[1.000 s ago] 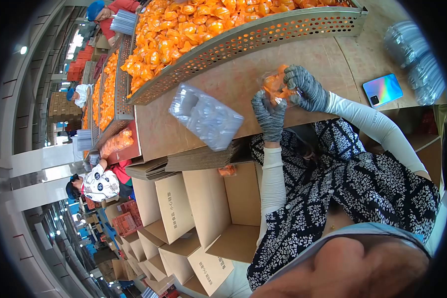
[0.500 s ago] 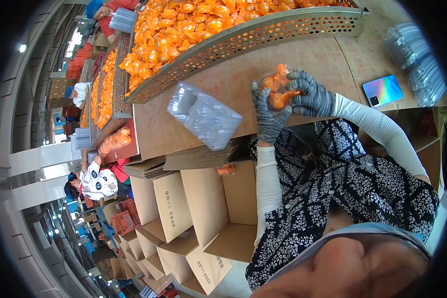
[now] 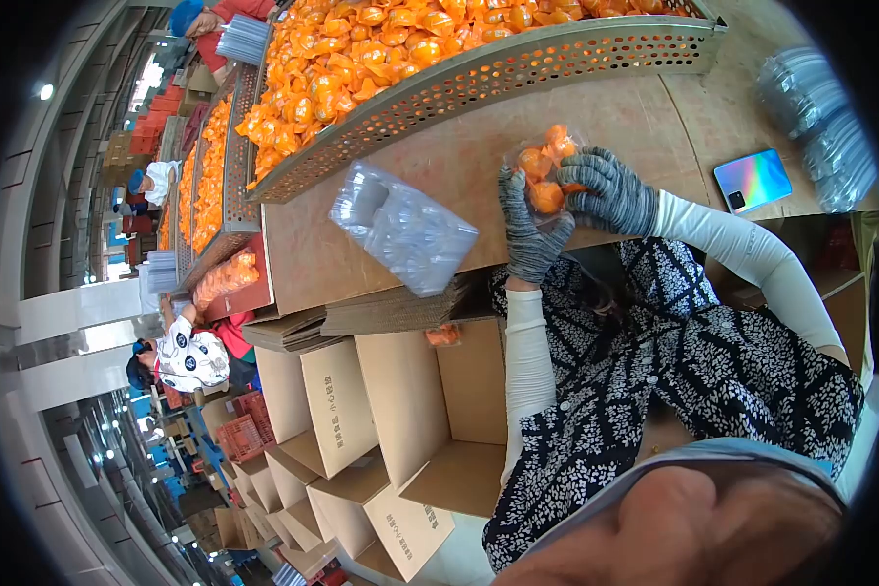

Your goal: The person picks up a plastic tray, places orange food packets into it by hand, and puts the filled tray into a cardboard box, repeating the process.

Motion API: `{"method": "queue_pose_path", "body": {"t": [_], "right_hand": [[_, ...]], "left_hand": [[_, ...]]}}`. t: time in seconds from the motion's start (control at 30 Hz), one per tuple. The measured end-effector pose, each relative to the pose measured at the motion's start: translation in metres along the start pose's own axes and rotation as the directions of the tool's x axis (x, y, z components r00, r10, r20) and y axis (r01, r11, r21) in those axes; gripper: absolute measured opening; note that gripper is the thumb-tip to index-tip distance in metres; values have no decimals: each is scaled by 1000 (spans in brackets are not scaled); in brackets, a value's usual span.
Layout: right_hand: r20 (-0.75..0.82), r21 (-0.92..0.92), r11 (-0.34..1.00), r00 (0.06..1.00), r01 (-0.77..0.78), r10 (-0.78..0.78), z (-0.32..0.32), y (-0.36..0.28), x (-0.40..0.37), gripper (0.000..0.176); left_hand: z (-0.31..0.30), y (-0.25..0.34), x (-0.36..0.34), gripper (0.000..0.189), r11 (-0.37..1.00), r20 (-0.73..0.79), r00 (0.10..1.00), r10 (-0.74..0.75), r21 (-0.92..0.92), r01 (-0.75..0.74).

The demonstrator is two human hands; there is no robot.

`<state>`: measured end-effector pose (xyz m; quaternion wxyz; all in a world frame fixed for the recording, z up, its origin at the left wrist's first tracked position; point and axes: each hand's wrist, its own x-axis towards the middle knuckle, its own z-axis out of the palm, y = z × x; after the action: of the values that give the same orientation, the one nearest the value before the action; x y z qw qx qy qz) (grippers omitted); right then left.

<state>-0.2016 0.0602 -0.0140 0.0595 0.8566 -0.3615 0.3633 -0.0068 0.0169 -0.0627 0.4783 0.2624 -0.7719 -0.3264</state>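
Both hands wear grey knitted gloves and meet over the wooden table [image 3: 439,137]. A clear plastic tray [image 3: 520,146] holding several orange-wrapped pieces [image 3: 535,163] rests in my left hand [image 3: 530,230], whose fingers run along its side. From the right, my right hand [image 3: 610,192] has its fingers curled over the tray's edge and the wrapped pieces. Its fingertips are partly hidden, so I cannot make out whether it grips a piece or the tray. A stack of clear plastic trays [image 3: 400,230] lies to the left of my hands.
A perforated metal bin [image 3: 518,61] of orange-wrapped pieces stands behind my hands. A phone [image 3: 752,181] and more clear trays [image 3: 820,127] lie at the right. Open cardboard boxes [image 3: 400,400] stand below the table edge. Other people work at the far left.
The wrapped pieces now sit lower in the tray and show more clearly. My right hand's fingers have shifted slightly down over them.
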Motion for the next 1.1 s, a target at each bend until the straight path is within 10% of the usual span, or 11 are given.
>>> {"method": "queue_pose_path", "body": {"t": [0.2,0.53,0.63,0.7,0.77,0.83,0.87,1.1], "right_hand": [[87,-81,991,990,-102,109,23,5,-12,46],[65,-56,989,989,135,-131,31,31,1,44],[124,-59,990,985,127,-119,31,30,2,45],[154,-57,992,983,111,-101,31,32,2,45],[160,-76,986,977,151,-137,34,34,0,47],[155,-50,991,981,122,-113,35,35,-1,49],[153,-21,995,984,94,-90,35,36,-2,50],[146,-78,986,980,151,-138,23,30,-2,55]], "left_hand": [[5,10,16,78,988,-76,985,153,18,-152],[-6,-11,-1,70,996,-53,998,-17,-87,12],[-17,-17,6,56,944,-114,949,-293,-193,269],[-30,14,40,51,851,-119,981,-155,488,194],[-24,17,64,46,860,-172,985,-24,498,108],[-20,-9,75,44,827,211,973,-90,561,-46],[-16,-9,77,46,890,246,921,-302,419,180],[-15,7,69,43,903,214,958,-190,420,85]]}}
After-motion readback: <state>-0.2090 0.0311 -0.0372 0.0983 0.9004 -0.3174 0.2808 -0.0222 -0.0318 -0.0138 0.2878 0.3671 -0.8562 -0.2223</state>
